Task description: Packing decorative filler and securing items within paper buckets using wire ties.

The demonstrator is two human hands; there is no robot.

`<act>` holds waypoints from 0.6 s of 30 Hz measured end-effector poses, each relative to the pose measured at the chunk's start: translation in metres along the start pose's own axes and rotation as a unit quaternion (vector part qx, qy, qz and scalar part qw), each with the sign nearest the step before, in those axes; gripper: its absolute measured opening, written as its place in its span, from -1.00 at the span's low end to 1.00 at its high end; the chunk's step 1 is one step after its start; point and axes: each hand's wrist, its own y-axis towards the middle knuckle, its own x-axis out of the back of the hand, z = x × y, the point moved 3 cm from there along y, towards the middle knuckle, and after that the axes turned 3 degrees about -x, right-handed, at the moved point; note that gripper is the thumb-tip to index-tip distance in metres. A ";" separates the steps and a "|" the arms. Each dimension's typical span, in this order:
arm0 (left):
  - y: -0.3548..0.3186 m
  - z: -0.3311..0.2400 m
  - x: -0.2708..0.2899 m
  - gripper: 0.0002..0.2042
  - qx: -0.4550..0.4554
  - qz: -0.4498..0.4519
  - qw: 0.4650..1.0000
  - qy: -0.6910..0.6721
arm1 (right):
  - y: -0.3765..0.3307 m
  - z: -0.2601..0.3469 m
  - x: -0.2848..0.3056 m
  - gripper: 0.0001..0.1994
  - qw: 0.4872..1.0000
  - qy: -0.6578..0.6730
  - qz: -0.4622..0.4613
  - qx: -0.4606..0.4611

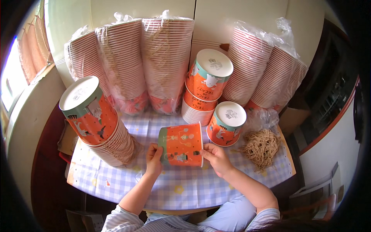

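Orange paper cup [181, 145], lying on its side, is held between both hands over the middle of the table [181, 189].

Its base is gripped by the closed fingers of the left hand [154, 159], its rim by those of the right hand [216, 157], both forearms rising from the near edge. Five clear bags of nested cups [164, 58] are stood along the far edge. Three upturned stacks are counted: one tilted at the left edge [96, 120], one tall behind [205, 83], one short [226, 123]. A bundle of brown twine [261, 147] is lain near the right edge.
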 end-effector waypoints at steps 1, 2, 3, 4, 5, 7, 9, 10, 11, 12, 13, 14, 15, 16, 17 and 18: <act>0.000 0.000 -0.004 -0.98 0.001 0.000 1.000 -0.001 | 0.001 -0.002 0.002 -0.88 1.000 0.018 -0.016 -0.016; -0.001 -0.005 -0.007 -0.94 -0.066 -0.050 0.990 0.114 | 0.002 -0.005 0.004 -0.89 0.998 0.035 -0.032 -0.032; -0.002 -0.012 -0.011 -0.89 -0.131 -0.099 0.960 0.227 | 0.004 -0.008 0.007 -0.89 0.998 0.035 -0.032 -0.032; -0.002 -0.017 -0.016 -0.89 -0.130 -0.100 0.960 0.227 | 0.004 -0.012 0.010 -0.87 0.999 0.017 -0.020 -0.040; -0.005 -0.028 -0.026 -0.85 -0.231 -0.086 0.895 0.372 | 0.004 -0.015 0.012 -0.83 0.999 -0.002 -0.008 -0.047; -0.012 -0.033 -0.036 -0.80 -0.324 -0.071 0.796 0.507 | 0.004 -0.024 0.011 -0.83 0.999 -0.022 0.008 -0.047; -0.023 -0.026 -0.048 -0.71 -0.380 0.072 0.746 0.542 | 0.004 -0.026 0.003 -0.83 0.998 -0.041 0.026 -0.047; -0.026 -0.026 -0.053 -0.69 -0.380 0.106 0.740 0.545 | 0.002 -0.025 -0.002 -0.82 0.997 -0.065 0.031 -0.040; -0.030 -0.026 -0.058 -0.67 -0.378 0.139 0.734 0.547 | 0.001 -0.025 -0.005 -0.82 0.995 -0.090 0.035 -0.032; -0.033 -0.025 -0.061 -0.66 -0.368 0.142 0.733 0.555 | 0.000 -0.026 -0.007 -0.82 0.995 -0.089 0.037 -0.034; -0.034 -0.025 -0.062 -0.66 -0.367 0.141 0.732 0.556 | 0.000 -0.025 -0.009 -0.83 0.994 -0.096 0.042 -0.027; -0.035 -0.025 -0.063 -0.67 -0.360 0.140 0.737 0.555 | 0.000 -0.026 -0.011 -0.85 0.993 -0.103 0.047 -0.019; -0.035 -0.025 -0.063 -0.67 -0.354 0.139 0.741 0.554 | 0.000 -0.027 -0.012 -0.85 0.993 -0.102 0.048 -0.020; -0.036 -0.025 -0.064 -0.67 -0.353 0.139 0.741 0.554 | 0.001 -0.029 -0.011 -0.84 0.993 -0.110 0.047 -0.011; -0.036 -0.025 -0.064 -0.68 -0.352 0.139 0.743 0.552 | 0.001 -0.031 -0.011 -0.83 0.992 -0.117 0.047 -0.001; -0.036 -0.025 -0.064 -0.68 -0.351 0.138 0.745 0.550 | 0.000 -0.032 -0.013 -0.83 0.992 -0.117 0.047 -0.001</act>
